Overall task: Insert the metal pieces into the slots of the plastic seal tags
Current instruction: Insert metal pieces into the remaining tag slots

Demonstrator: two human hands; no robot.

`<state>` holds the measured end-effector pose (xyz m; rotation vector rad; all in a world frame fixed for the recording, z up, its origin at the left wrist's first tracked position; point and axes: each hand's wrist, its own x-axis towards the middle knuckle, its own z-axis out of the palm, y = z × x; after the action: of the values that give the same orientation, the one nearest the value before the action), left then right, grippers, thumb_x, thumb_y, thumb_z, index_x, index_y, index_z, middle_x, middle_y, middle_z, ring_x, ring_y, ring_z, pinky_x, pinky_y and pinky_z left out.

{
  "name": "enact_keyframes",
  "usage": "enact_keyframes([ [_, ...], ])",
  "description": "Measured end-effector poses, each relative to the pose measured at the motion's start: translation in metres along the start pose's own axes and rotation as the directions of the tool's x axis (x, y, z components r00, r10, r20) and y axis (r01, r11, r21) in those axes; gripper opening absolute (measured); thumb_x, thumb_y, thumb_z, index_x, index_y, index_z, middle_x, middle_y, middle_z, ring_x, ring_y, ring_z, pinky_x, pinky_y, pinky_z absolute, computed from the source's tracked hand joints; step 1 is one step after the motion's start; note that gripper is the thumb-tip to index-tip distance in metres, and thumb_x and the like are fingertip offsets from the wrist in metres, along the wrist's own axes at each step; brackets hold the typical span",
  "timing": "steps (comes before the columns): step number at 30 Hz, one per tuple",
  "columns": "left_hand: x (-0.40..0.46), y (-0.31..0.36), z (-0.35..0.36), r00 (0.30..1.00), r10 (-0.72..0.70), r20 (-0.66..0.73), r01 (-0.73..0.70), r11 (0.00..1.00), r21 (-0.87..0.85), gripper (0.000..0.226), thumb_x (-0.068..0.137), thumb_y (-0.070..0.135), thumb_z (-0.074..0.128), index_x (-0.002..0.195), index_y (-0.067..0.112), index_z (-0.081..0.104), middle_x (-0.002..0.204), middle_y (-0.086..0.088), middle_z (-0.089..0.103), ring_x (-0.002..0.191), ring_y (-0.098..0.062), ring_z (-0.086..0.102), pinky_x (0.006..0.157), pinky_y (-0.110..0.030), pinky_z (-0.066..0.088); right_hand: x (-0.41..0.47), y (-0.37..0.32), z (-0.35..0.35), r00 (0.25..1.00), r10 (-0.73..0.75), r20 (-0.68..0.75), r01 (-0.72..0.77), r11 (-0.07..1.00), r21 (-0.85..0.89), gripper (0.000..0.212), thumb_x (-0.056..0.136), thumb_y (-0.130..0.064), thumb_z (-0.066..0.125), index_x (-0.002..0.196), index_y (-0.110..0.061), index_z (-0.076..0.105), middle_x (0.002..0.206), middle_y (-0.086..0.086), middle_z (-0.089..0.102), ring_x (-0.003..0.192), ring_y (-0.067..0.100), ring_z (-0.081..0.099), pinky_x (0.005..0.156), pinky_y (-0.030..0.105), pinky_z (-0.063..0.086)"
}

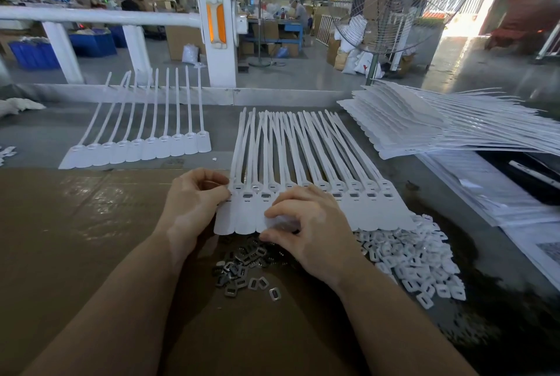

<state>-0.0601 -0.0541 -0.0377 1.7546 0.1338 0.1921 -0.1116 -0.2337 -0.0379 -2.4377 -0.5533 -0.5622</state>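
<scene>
Head: cardboard-covered (91, 224) bench, workshop, fan (391, 5) behind.

We note white seal tags (306, 205), dull grey metal pieces (242, 266), white plastic clips (415, 266) at right, brown cardboard (91, 239) on the grey desk (36, 139).

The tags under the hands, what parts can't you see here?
Head view only:
- Middle slots of the near tag strip: covered by the right hand.
- Strip's left edge: behind the left hand fingers.
- Part of the metal pieces: under the right hand.
- Whether either hand holds a piece: too small.
</scene>
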Motion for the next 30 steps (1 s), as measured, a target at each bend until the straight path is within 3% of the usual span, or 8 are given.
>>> enact_keyframes([
  [9, -0.003, 0.001, 0.003, 1.0, 0.004, -0.031, -0.004, 1.0, -0.009, 0.019, 0.078, -0.003, 0.065, 0.078, 0.017, 0.064, 0.073, -0.003, 0.06, 0.07, -0.014, 0.055, 0.062, -0.025, 0.041, -0.001, 0.0, 0.001, 1.0, -0.011, -0.002, 0.011, 1.0, -0.027, 0.028, 0.073, -0.039, 0.075, 0.092, -0.019, 0.072, 0.094, -0.008, 0.064, 0.096, 0.011, 0.051, 0.091, 0.027, 0.036],
  [18, -0.002, -0.001, 0.003, 0.999, 0.011, -0.052, -0.012, 1.0, -0.002, 0.014, 0.081, 0.006, 0.069, 0.082, 0.02, 0.066, 0.083, -0.004, 0.066, 0.079, -0.016, 0.059, 0.073, -0.029, 0.048, -0.001, -0.002, 0.0, 0.996, -0.013, -0.083, 0.011, 1.0, -0.024, 0.021, 0.079, -0.035, 0.069, 0.087, -0.016, 0.073, 0.091, -0.005, 0.067, 0.092, 0.016, 0.056, 0.087, 0.037, 0.041],
  [22, -0.002, 0.0, 0.003, 0.998, 0.002, -0.06, -0.002, 1.0, 0.001, 0.018, 0.08, 0.003, 0.069, 0.081, 0.021, 0.065, 0.082, -0.005, 0.065, 0.077, -0.016, 0.059, 0.069, -0.026, 0.046, -0.001, -0.003, -0.001, 0.976, 0.024, -0.218, -0.018, 0.999, 0.028, 0.023, 0.083, -0.032, 0.061, 0.081, -0.013, 0.073, 0.083, -0.004, 0.068, 0.085, 0.015, 0.059, 0.083, 0.036, 0.044],
  [26, -0.003, 0.002, 0.004, 0.998, -0.017, -0.055, 0.017, 1.0, 0.008, 0.019, 0.079, 0.002, 0.068, 0.083, 0.02, 0.065, 0.081, -0.004, 0.066, 0.075, -0.014, 0.059, 0.065, -0.024, 0.045, 0.0, 0.002, -0.005, 0.902, 0.098, -0.421, -0.087, 0.995, 0.044, 0.019, 0.084, -0.022, 0.06, 0.076, -0.009, 0.071, 0.074, -0.001, 0.068, 0.075, 0.016, 0.059, 0.077, 0.038, 0.047],
  [30, -0.005, 0.004, 0.003, 0.998, -0.019, -0.056, 0.019, 1.0, -0.001, 0.02, 0.078, -0.001, 0.067, 0.083, 0.018, 0.064, 0.079, -0.003, 0.066, 0.072, -0.012, 0.059, 0.061, -0.022, 0.042, 0.001, 0.008, -0.01, 0.859, 0.185, -0.477, -0.15, 0.982, 0.112, 0.021, 0.085, -0.022, 0.058, 0.074, -0.009, 0.07, 0.07, -0.001, 0.065, 0.073, 0.016, 0.057, 0.074, 0.044, 0.048],
])
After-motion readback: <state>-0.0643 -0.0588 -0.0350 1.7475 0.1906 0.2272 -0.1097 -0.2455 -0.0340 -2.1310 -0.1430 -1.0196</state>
